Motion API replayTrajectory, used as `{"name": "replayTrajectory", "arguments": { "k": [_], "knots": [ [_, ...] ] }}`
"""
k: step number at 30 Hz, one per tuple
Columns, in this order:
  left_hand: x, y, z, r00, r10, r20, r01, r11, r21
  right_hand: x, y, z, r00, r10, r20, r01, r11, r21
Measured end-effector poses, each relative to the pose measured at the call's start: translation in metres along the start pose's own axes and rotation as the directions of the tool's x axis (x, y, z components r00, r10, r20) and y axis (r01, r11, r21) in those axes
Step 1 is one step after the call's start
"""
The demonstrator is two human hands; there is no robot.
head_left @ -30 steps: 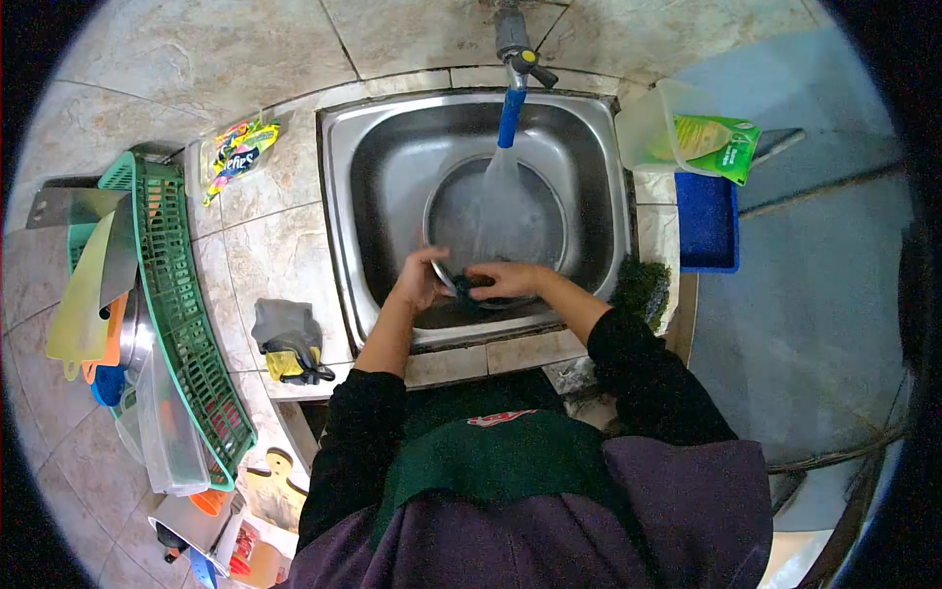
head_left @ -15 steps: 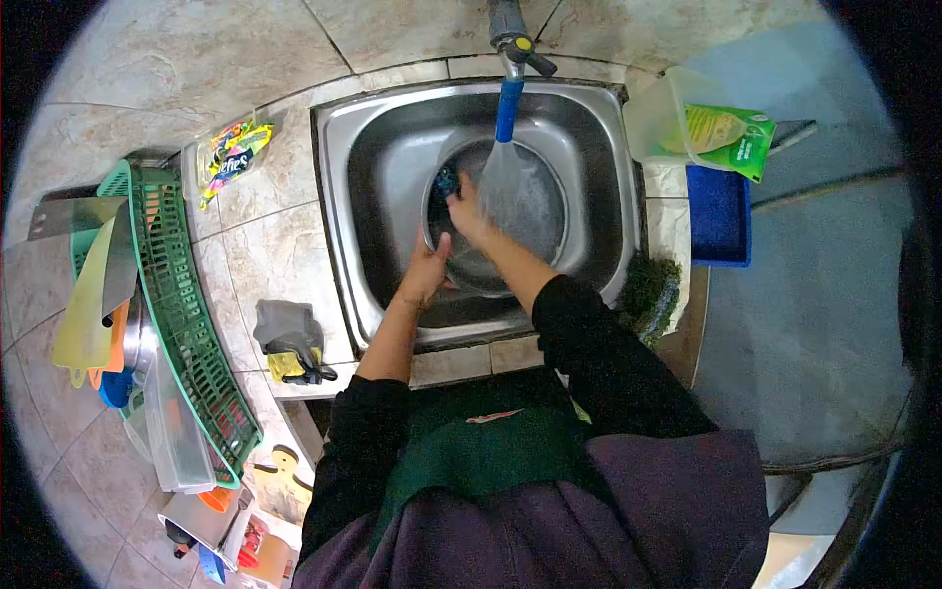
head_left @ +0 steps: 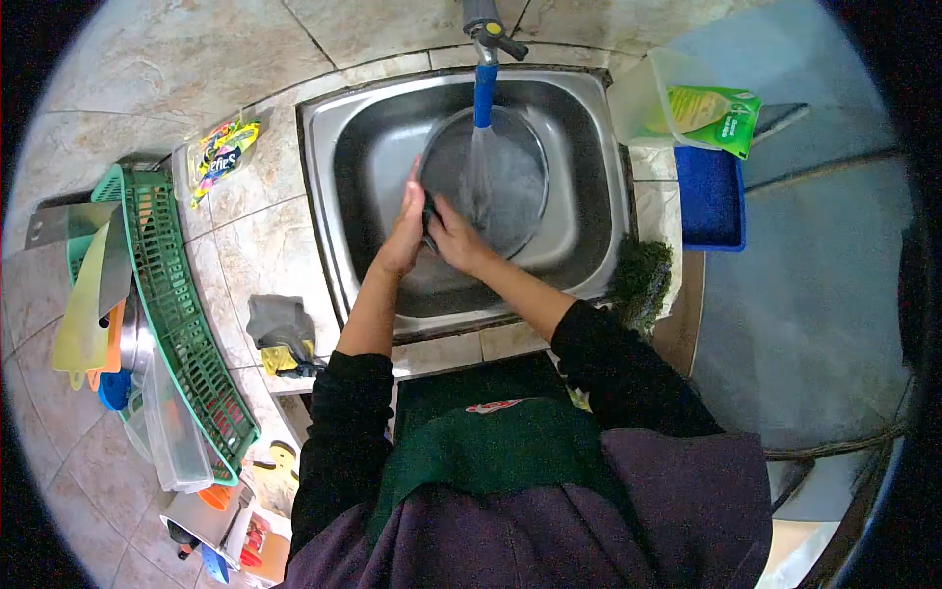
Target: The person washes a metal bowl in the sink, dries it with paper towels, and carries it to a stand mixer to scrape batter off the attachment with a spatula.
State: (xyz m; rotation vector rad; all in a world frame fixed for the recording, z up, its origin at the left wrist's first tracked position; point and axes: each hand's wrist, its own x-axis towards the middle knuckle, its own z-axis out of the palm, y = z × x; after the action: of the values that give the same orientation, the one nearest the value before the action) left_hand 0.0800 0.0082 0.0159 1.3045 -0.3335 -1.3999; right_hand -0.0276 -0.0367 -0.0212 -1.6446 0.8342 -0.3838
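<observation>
A round metal pan or bowl [head_left: 510, 211] lies in the steel sink [head_left: 579, 231], with water from the blue-tipped faucet [head_left: 484, 95] spraying into it. My left hand [head_left: 404, 231] grips the pan's left rim, its fingers along the outside. Just right of it, my right hand [head_left: 457, 239] presses a dark scrubber [head_left: 428, 214] against the inside of the same rim. The scrubber is mostly hidden by the fingers.
Left of the sink stand a green dish rack [head_left: 182, 304], a yellow packet [head_left: 224, 157] and a grey cloth [head_left: 279, 322]. To the right are a clear container [head_left: 640, 103], a green packet [head_left: 714, 116], a blue tray [head_left: 711, 201] and a green scouring pad [head_left: 640, 285].
My right hand has moved with the scrubber from the pan's upper left inside down to its left rim. My left hand has slid up along the rim. The view has shifted slightly.
</observation>
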Motion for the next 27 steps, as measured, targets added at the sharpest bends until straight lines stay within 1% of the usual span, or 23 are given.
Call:
{"name": "replayTrajectory", "arguments": {
  "k": [1,2,4,5,6,7,8,9,10,11,12,14,15,16,17,18,20,21,23,24,26,27],
  "knots": [
    [-0.005,0.015,0.008,0.999,0.035,-0.010,-0.034,0.999,0.040,-0.002,0.001,-0.002,0.975,-0.221,0.009,0.221,0.975,-0.030],
    [-0.004,0.013,0.006,0.999,0.032,-0.009,-0.032,0.999,0.042,-0.008,0.004,-0.006,0.976,-0.219,0.006,0.219,0.975,-0.028],
    [0.001,0.011,0.001,0.999,0.027,-0.032,-0.027,1.000,0.006,-0.023,0.023,-0.019,0.943,-0.142,0.302,0.233,0.928,-0.291],
    [0.001,0.011,0.000,0.999,0.014,-0.040,-0.015,1.000,-0.008,-0.029,0.032,-0.029,0.944,-0.139,0.298,0.229,0.928,-0.295],
    [0.000,0.013,0.001,0.999,0.001,-0.047,-0.002,1.000,-0.023,-0.036,0.037,-0.040,0.894,-0.198,0.402,0.351,0.866,-0.355],
    [0.001,0.013,0.000,0.999,0.036,-0.021,-0.036,0.999,-0.005,-0.041,0.041,-0.051,0.828,-0.242,0.506,0.472,0.787,-0.396],
    [0.003,0.013,-0.002,0.997,0.071,0.005,-0.071,0.997,0.012,-0.041,0.044,-0.061,0.829,-0.240,0.505,0.470,0.788,-0.398],
    [0.010,0.004,-0.008,0.988,0.152,0.003,-0.151,0.985,0.078,-0.037,0.043,-0.073,0.769,-0.168,0.617,0.516,0.733,-0.444],
    [0.011,0.010,-0.008,0.989,0.149,0.003,-0.148,0.986,0.076,-0.033,0.046,-0.083,0.697,-0.081,0.713,0.565,0.674,-0.476],
    [0.011,0.018,-0.009,0.994,0.100,0.036,-0.104,0.987,0.121,-0.028,0.049,-0.091,0.652,0.010,0.759,0.591,0.620,-0.516],
    [0.012,0.024,-0.012,0.997,0.049,0.065,-0.059,0.984,0.168,-0.026,0.055,-0.101,0.650,0.012,0.760,0.590,0.623,-0.514],
    [0.027,0.013,-0.025,0.990,0.115,0.088,-0.132,0.964,0.229,-0.018,0.067,-0.121,0.613,-0.042,0.789,0.717,0.450,-0.533],
    [0.022,0.032,-0.018,0.974,0.161,0.159,-0.209,0.908,0.364,-0.010,0.068,-0.129,0.609,-0.042,0.792,0.718,0.452,-0.529],
    [0.020,0.043,-0.014,0.952,0.194,0.238,-0.289,0.826,0.484,0.000,0.064,-0.139,0.559,0.024,0.829,0.750,0.411,-0.518],
    [0.030,0.040,-0.017,0.964,0.134,0.228,-0.238,0.814,0.530,0.009,0.060,-0.148,0.509,0.094,0.856,0.780,0.372,-0.504],
    [0.035,0.042,-0.018,0.964,0.134,0.230,-0.240,0.814,0.529,0.017,0.056,-0.158,0.510,0.096,0.855,0.778,0.371,-0.506],
    [0.042,0.048,-0.017,0.965,0.058,0.255,-0.191,0.820,0.539,0.036,0.045,-0.175,0.430,0.102,0.897,0.869,0.223,-0.442],
    [0.042,0.054,-0.013,0.965,0.058,0.257,-0.193,0.820,0.539,0.046,0.037,-0.181,0.432,0.102,0.896,0.868,0.222,-0.444],
    [0.042,0.070,-0.002,0.982,-0.067,0.174,-0.079,0.695,0.715,0.065,0.019,-0.194,0.389,0.204,0.898,0.911,0.062,-0.409],
    [0.049,0.068,-0.005,0.981,-0.069,0.179,-0.082,0.695,0.715,0.072,0.010,-0.199,0.393,0.206,0.896,0.908,0.063,-0.414],
    [0.067,0.061,-0.011,0.965,-0.130,0.228,-0.087,0.660,0.746,0.084,-0.004,-0.207,0.353,0.124,0.928,0.934,-0.114,-0.340],
    [0.066,0.064,-0.006,0.964,-0.130,0.232,-0.090,0.662,0.744,0.091,-0.005,-0.207,0.340,0.076,0.937,0.933,-0.154,-0.326]
  ]
}}
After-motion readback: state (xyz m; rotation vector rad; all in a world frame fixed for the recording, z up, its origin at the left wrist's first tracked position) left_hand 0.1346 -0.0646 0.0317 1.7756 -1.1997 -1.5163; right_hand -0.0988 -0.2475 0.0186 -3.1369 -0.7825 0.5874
